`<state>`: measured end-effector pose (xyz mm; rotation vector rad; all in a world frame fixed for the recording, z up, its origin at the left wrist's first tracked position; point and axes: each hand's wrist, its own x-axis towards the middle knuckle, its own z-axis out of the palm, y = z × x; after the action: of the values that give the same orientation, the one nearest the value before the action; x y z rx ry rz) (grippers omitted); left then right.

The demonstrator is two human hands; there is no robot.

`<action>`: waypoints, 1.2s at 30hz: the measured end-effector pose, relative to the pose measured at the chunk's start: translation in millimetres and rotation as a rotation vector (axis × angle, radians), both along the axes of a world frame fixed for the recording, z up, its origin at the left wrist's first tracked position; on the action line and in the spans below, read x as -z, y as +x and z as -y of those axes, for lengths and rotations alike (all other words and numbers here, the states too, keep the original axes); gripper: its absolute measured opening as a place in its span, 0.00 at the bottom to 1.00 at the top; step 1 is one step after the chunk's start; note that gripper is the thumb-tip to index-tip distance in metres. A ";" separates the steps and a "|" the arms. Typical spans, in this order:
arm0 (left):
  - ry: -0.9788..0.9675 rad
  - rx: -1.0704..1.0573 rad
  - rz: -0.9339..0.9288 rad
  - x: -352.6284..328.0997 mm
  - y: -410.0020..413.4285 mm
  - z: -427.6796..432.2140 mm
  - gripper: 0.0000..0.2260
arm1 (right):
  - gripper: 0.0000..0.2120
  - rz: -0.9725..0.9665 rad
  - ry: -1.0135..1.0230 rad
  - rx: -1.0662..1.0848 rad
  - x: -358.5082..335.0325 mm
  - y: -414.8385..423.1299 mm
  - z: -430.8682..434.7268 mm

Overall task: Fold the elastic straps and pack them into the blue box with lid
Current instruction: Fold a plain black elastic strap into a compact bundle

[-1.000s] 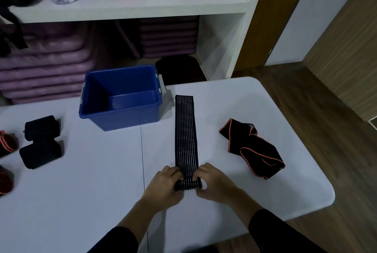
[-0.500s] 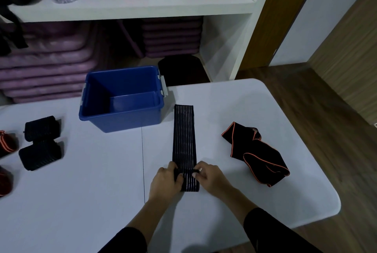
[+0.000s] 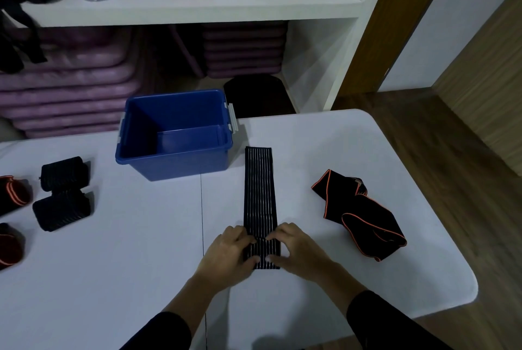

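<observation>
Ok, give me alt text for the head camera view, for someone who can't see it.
The person's left hand and right hand grip the folded near end of a striped black strap laid lengthwise on a white table. An open blue box stands beyond to the left; an orange-trimmed strap lies crumpled to the right.

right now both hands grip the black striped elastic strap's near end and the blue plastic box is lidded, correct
No: the head view shows the blue plastic box open, unlidded. The left hand and right hand do grip the near end of the black striped elastic strap.
</observation>
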<state>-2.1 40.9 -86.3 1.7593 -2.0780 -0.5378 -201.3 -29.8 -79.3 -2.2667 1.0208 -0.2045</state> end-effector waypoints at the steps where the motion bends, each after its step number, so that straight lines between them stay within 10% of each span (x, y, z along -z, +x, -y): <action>1: 0.010 0.030 0.015 -1.5 1.9 -0.6 0.20 | 0.27 -0.015 -0.008 -0.039 0.8 -2.1 0.7; 5: 0.000 0.121 0.102 -2.6 5.7 1.4 0.24 | 0.32 -0.048 -0.030 -0.090 4.6 -3.4 0.3; 15: 0.292 -0.240 -0.152 -15.1 -6.1 16.0 0.15 | 0.07 0.000 0.185 0.196 -4.4 11.3 1.0; 21: 0.286 -0.376 -0.066 -6.1 -12.8 12.2 0.19 | 0.18 -0.072 0.073 0.264 7.7 24.1 2.9; 31: 0.048 -0.031 0.135 0.4 1.1 9.6 0.26 | 0.25 -0.006 -0.058 -0.043 0.6 1.9 9.2; 36: 0.137 -0.156 -0.095 -12.8 2.0 19.1 0.19 | 0.19 0.030 0.082 0.129 -2.9 8.6 15.7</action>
<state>-0.1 21.8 -73.6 1.9127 -1.8612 -0.7169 -192.7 -45.4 -76.4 -2.1205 1.1406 -0.2454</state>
